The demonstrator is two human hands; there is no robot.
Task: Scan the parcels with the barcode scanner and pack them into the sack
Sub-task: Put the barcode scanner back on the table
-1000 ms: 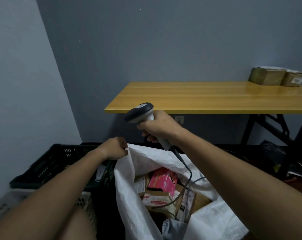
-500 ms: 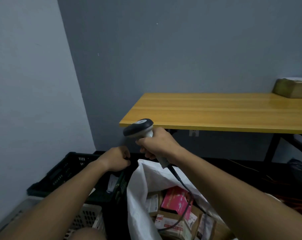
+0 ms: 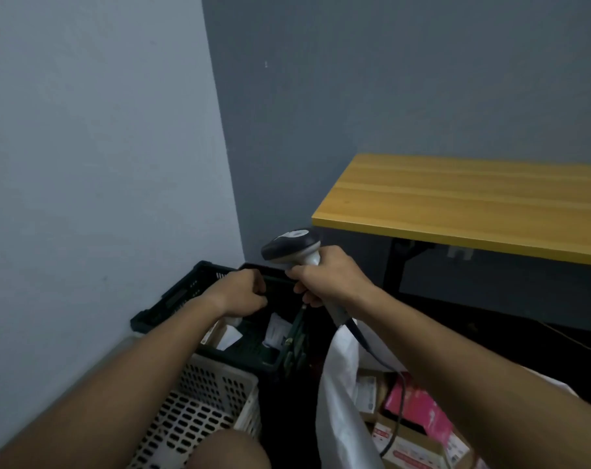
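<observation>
Grey walls meet in a corner behind your work; a yellow-topped bench (image 3: 473, 204) stands to the right. Your right hand (image 3: 328, 275) is wrapped tight round the grip of the barcode scanner (image 3: 292, 247). Long axis of the scanner runs from upper left down to lower right; dark head is uppermost and faces left, toward the corner. Its cable (image 3: 394, 401) leaves the grip's lower end and drops into the white sack (image 3: 338, 394) at lower right. Several parcels (image 3: 412, 445) lie in the sack's open mouth, a pink one (image 3: 419, 411) on top.

Right forearm comes in from lower right, wrist raised. Your left hand (image 3: 243, 292) is held out over the black crate (image 3: 192, 292), fingers curled inward; you cannot tell from here whether it holds anything. More labelled parcels (image 3: 277, 333) lie in that crate. A white perforated basket (image 3: 202, 401) sits nearer you, touching the crate's front. Your bare knee (image 3: 230, 451) shows at the bottom edge.
</observation>
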